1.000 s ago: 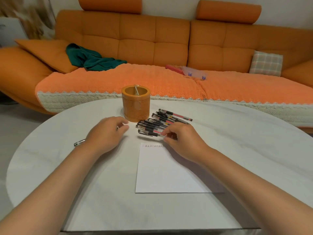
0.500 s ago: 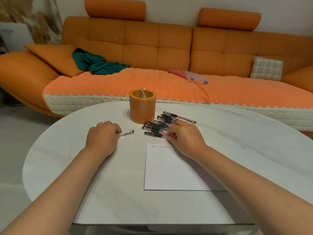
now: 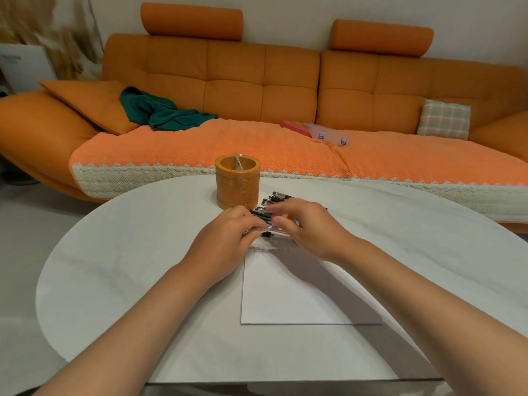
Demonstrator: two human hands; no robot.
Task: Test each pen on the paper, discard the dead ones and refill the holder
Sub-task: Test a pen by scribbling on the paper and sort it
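Both hands meet over the pens (image 3: 264,213), which lie in a heap on the table (image 3: 128,252) just right of and nearer than the holder (image 3: 237,182). The left hand (image 3: 225,241) has its fingers curled at the heap's near left edge. The right hand (image 3: 310,228) arches over the heap with loosely bent fingers. Blur hides whether either grips a pen. The paper (image 3: 285,292) lies just nearer, its far edge under the hands.

- The tabletop (image 3: 128,267): smooth, matt, pale stone look.
- The sheet (image 3: 285,295): plain matt paper.
- The holder (image 3: 238,184): woven-textured sides, glossier rim.
- The pens (image 3: 275,196): glossy clear and black plastic.
- The sofa (image 3: 234,81) across the top: smooth, leather-like; its seat cover (image 3: 228,144) knobbly cloth.
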